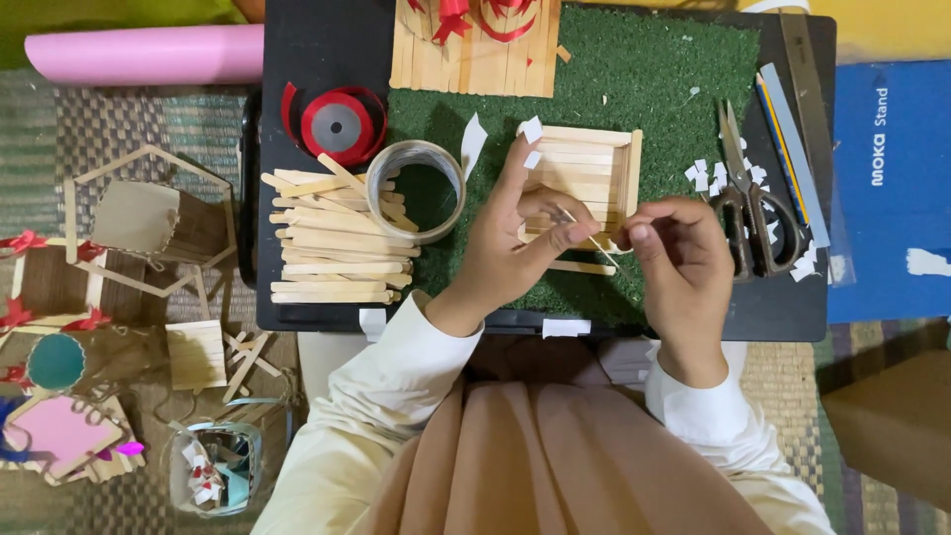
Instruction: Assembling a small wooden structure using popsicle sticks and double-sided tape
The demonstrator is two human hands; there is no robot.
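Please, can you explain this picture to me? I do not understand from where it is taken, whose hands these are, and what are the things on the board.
The one picture comes from a camera worn on a person's head, looking down. The left hand and right hand are that person's own, and together they pinch a thin stick. Below them lies a green mat on a black board. On the mat is a small wooden frame. To the left lie a pile of flat wooden sticks, a tape roll and a red ribbon spool. Scissors lie to the right.

Floor covered by a woven mat [129, 124], striped green and tan. A low black table [297, 59] stands on it, partly overlaid with green artificial turf [674, 69]. Lighting even, apparently indoor; source unseen.
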